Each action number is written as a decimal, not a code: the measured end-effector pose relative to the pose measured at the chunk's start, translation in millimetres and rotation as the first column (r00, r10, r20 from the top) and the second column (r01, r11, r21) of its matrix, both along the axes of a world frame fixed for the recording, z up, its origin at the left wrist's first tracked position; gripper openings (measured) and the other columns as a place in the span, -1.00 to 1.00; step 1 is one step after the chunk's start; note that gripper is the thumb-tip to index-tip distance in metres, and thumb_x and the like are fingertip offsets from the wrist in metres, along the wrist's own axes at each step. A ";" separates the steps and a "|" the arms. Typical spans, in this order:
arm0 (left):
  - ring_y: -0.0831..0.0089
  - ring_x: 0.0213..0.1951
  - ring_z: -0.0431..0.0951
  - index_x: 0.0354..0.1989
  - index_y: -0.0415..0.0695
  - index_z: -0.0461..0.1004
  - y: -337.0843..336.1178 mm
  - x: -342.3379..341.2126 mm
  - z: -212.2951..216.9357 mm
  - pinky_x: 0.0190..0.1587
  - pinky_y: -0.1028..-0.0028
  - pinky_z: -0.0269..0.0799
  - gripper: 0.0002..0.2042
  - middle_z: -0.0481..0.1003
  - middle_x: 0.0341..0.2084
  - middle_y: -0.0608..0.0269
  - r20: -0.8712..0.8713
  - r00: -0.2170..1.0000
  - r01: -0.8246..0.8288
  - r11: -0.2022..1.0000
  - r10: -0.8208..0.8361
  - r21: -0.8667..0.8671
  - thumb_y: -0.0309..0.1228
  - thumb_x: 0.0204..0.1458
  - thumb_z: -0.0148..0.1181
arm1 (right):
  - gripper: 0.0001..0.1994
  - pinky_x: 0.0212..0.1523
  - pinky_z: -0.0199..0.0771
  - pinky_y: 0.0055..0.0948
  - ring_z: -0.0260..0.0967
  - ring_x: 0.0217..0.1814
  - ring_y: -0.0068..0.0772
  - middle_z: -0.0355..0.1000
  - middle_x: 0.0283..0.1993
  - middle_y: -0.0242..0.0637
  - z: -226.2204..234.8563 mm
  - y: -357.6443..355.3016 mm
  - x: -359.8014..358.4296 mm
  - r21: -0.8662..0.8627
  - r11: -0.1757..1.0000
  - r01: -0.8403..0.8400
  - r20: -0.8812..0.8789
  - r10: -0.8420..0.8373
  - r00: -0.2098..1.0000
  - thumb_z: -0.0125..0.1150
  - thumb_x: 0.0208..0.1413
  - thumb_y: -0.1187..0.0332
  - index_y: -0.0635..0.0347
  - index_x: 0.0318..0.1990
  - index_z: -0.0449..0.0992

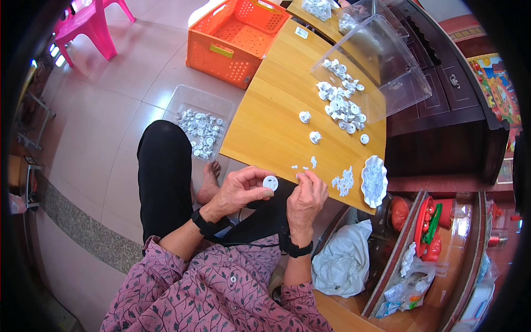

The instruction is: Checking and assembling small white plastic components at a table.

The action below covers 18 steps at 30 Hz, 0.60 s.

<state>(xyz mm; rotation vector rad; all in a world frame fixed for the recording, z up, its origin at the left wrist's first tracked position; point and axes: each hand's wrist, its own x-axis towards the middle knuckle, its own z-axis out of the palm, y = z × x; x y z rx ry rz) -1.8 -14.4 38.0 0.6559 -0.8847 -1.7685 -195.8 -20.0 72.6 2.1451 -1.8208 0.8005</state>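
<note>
Between thumb and fingers, my left hand (232, 191) grips a round white plastic piece (270, 183) with small dark openings in its face. My right hand (306, 203) is closed in a pinch at the table's near edge; whatever its fingertips hold is too small to make out. Just beyond it, a few tiny white plastic parts (313, 162) lie on the wooden table (265, 116). More of them form a small pile (344, 181) to the right, beside a scalloped white dish (365, 191) of similar bits. Farther back sits a heap of white round pieces (345, 108), with several loose ones nearby.
A clear tray of white pieces (174, 105) rests on the floor left of the table. Behind it stands an orange crate (215, 58). A clear plastic box (406, 91) lies tipped at the table's far right, against a dark cabinet (442, 127). Open shelving (387, 260) is at lower right.
</note>
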 end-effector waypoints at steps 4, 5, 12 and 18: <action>0.53 -0.13 0.63 0.15 -0.34 0.47 0.0 0.3 0.0 -0.04 0.50 0.61 -0.63 0.60 -0.12 0.21 -0.013 1.000 0.006 1.000 -0.005 0.004 -0.59 0.16 0.31 | -0.79 0.05 0.38 -0.09 0.42 0.03 -0.06 0.49 -0.03 -0.18 2.5 -2.3 6.2 0.003 1.000 -0.011 -0.006 0.011 1.000 0.25 0.11 0.54 0.25 -0.08 0.62; 0.52 -0.12 0.64 0.15 -0.34 0.47 -0.2 0.8 0.0 -0.04 0.49 0.62 -0.63 0.60 -0.12 0.20 -0.012 1.000 0.009 1.000 -0.009 0.012 -0.59 0.17 0.31 | -0.78 0.06 0.37 -0.09 0.41 0.03 -0.06 0.49 -0.02 -0.19 2.8 -3.0 8.8 0.011 1.000 -0.014 -0.014 0.014 1.000 0.26 0.12 0.52 0.25 -0.07 0.62; 0.42 -0.12 0.67 0.16 -0.36 0.45 -1.1 6.3 -0.5 -0.04 0.45 0.64 -0.64 0.61 -0.09 0.10 -0.028 1.000 0.004 1.000 -0.004 0.026 -0.56 0.21 0.28 | -0.70 0.08 0.29 -0.04 0.37 0.06 -0.09 0.46 0.04 -0.19 6.6 2.4 20.6 0.076 0.994 -0.080 -0.058 0.085 0.995 0.33 0.10 0.41 0.23 0.00 0.59; 0.33 -0.12 0.69 0.19 -0.36 0.44 -1.6 6.3 -2.6 -0.05 0.42 0.66 -0.63 0.59 -0.09 0.06 -0.085 0.996 -0.007 1.000 0.009 0.023 -0.55 0.22 0.27 | -0.75 0.09 0.35 -0.13 0.43 0.03 -0.10 0.51 -0.04 -0.24 3.4 8.0 21.0 0.064 0.990 -0.126 -0.008 0.127 0.992 0.37 0.05 0.49 0.21 -0.08 0.61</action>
